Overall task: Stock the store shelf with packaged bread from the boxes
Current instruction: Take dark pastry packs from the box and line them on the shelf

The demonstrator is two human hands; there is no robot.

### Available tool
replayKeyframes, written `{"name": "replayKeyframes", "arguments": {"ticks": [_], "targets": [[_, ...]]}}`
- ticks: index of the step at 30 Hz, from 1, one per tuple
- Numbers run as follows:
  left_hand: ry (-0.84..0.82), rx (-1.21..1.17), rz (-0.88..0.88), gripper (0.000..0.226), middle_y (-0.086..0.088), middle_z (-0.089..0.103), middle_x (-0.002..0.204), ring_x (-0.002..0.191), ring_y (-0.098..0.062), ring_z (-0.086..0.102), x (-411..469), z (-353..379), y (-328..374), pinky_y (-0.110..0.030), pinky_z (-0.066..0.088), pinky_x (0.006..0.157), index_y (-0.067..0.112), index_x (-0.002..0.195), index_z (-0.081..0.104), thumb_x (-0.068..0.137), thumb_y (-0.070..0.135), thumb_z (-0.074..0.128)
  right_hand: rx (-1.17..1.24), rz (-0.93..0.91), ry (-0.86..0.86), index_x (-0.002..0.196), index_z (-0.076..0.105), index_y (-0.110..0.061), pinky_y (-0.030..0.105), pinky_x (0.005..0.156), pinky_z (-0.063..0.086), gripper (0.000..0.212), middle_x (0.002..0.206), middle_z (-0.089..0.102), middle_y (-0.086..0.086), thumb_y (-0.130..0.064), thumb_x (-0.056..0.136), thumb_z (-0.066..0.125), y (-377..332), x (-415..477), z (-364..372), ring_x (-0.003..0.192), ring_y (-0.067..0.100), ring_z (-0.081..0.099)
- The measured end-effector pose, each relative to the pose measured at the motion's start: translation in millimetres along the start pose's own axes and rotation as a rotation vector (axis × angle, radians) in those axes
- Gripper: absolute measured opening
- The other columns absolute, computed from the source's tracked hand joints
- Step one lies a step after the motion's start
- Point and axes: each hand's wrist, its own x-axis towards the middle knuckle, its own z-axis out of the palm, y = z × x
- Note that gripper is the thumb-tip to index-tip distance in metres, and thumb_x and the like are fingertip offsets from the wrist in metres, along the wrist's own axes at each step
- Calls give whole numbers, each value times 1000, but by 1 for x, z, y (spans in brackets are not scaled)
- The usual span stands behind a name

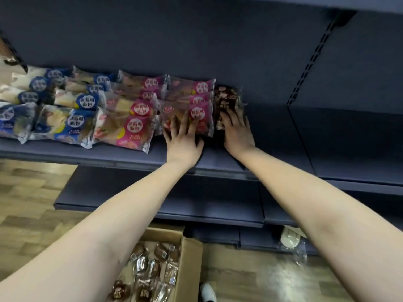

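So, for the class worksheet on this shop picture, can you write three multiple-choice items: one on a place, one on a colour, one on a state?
1. Where does the cardboard box stand?
A. on the floor
B. on the top shelf
C. on the shelf among the blue packs

2. What colour is the wrapping that the right hand rests on?
A. blue
B. pink
C. brown

3. What state is the box in?
A. taped shut
B. open, with wrapped bread inside
C. open and empty

Answers:
1 A, since the box sits on the wooden floor, lower than every shelf.
2 C, since the hand's fingers lie on the brown packs at the right end of the row.
3 B, since its top is open and wrapped pieces show inside.
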Motion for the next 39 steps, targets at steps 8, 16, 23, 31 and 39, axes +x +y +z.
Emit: {"name": "replayKeyframes", "arguments": {"ticks": [8, 16, 23, 31, 39], "targets": [[28, -5, 10, 64, 2, 3, 161, 146, -34, -4, 2, 0, 0, -60, 3, 114, 28, 149, 24, 90, 35, 48, -148, 7, 48, 152, 3, -5, 58, 113, -11, 71, 160, -12, 3, -34, 95, 35, -14, -5, 3, 146, 23, -16], [49, 2, 17, 63, 1, 5, 161, 146, -34, -4, 4, 2, -1, -60, 1, 114, 26, 149, 25, 91, 35, 47, 66, 87, 114, 153, 11, -10, 43, 118, -9, 66, 161, -3, 9, -41, 98, 33, -19, -4, 17, 147, 26, -10], [47, 3, 19, 64, 3, 3, 161, 146, -33, -5, 4, 3, -2, -58, 0, 115, 28, 150, 23, 91, 37, 47, 63, 77, 30, 153, 1, -24, 42, 116, -13, 69, 159, -18, 5, -54, 97, 27, -18, -2, 20, 145, 24, -20], [21, -6, 18, 65, 4, -1, 161, 146, -32, -8, 4, 2, -2, -58, -1, 114, 30, 150, 21, 91, 39, 47, 46, 96, 128, 153, 4, -26, 46, 112, -18, 64, 161, -9, -1, -49, 98, 29, -20, -6, 17, 146, 19, -14], [49, 76, 89, 66, -17, 27, 154, 139, -48, 22, -14, -22, -21, -61, 17, 112, 12, 140, 44, 82, 43, 36, 92, -41, 138, 151, 21, -18, 46, 116, -9, 52, 161, 8, 1, -33, 102, 27, -61, -8, 1, 148, 19, -2]]}}
